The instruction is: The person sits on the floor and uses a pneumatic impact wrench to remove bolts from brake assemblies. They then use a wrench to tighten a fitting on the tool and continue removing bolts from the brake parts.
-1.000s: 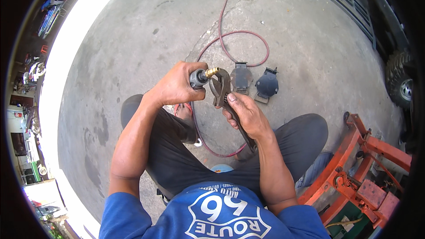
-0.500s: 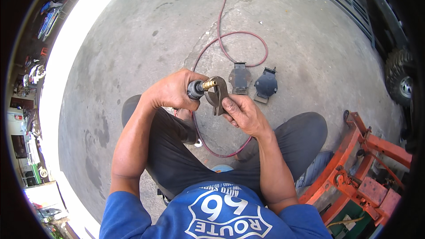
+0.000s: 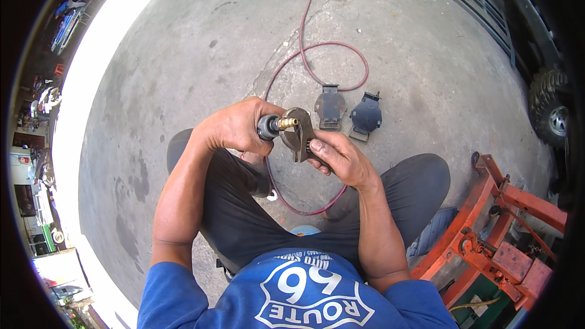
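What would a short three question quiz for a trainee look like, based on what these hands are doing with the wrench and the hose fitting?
1. True or false: the left hand grips a black hose end with a brass fitting.
2. Which tool does the right hand hold? A) hammer B) adjustable wrench C) screwdriver
3. Fill in: the two dark metal plates lie on the concrete floor, beside the loop of the red ____.

Key: 1 true; 2 B; 3 hose.
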`<state>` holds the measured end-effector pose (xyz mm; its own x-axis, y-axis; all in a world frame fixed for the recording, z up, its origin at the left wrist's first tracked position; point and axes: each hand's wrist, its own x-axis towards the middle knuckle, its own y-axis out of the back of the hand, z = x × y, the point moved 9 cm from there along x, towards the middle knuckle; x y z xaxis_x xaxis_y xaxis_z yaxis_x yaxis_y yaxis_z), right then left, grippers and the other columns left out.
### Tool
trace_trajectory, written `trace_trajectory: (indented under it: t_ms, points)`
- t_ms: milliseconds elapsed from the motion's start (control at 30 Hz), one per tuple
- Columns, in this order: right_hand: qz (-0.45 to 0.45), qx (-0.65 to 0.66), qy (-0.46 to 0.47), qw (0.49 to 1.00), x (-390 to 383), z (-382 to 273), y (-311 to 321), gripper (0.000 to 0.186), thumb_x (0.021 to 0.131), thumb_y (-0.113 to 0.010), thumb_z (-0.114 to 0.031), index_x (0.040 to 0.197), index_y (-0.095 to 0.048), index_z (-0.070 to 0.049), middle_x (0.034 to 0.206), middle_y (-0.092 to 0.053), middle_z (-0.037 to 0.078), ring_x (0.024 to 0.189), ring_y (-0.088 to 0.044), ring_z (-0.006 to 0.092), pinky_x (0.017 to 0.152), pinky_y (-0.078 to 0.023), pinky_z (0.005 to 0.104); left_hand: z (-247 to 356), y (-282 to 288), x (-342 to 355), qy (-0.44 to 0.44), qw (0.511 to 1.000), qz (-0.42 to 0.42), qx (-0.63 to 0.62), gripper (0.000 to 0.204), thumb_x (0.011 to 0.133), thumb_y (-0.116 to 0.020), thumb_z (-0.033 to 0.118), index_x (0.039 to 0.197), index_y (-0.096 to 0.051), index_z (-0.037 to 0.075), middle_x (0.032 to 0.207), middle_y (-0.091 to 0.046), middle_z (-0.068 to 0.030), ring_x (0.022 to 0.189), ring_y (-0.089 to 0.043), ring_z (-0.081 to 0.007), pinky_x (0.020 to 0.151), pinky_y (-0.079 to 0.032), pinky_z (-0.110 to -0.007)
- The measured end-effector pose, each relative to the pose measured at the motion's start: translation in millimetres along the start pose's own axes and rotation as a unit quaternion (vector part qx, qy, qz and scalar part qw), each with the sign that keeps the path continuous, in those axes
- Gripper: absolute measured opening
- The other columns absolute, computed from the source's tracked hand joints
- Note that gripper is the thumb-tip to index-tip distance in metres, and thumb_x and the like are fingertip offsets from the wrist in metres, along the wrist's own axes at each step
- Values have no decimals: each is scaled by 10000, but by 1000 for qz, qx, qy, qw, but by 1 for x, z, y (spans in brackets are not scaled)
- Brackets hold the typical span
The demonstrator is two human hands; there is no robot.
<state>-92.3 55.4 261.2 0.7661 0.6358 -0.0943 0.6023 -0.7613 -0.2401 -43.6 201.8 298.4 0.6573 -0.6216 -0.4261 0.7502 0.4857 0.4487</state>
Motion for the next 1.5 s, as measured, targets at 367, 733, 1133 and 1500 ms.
trace_trajectory:
  t_ms: [367,733,1133,1500]
  points:
    - [14,-68,21,997,3,1,3,493,1049,-618,-437,824,-652,0,628,-501,-13,608,-443,87,543,-368,304,8,-7,-1,-14,1000,-5,19,376,645,-793,6,1017,-743,5,861,-766,-42,783,-652,-94,724,-557,-317]
    - [53,-5,-25,998,3,11,2,525,1026,-632,-514,872,-678,-15,618,-502,-37,563,-442,56,502,-362,265,21,14,-1,-67,981,145,108,272,652,-744,78,914,-684,43,690,-651,-118,615,-632,-269,620,-520,-388]
    - [121,267,-62,954,-12,1,-53,625,1076,-541,-234,1603,-233,-103,1204,-572,158,890,-644,158,783,-635,384,4,17,25,17,861,294,415,152,791,-702,150,886,-620,64,786,-685,-175,764,-704,-402,659,-552,-505]
    - [-145,503,107,845,-18,-36,-25,725,1064,-479,-487,1645,-194,-161,1316,-524,276,1013,-716,286,880,-645,450,-9,6,30,41,894,219,390,178,749,-671,77,923,-635,68,756,-691,-180,762,-702,-421,659,-550,-522]
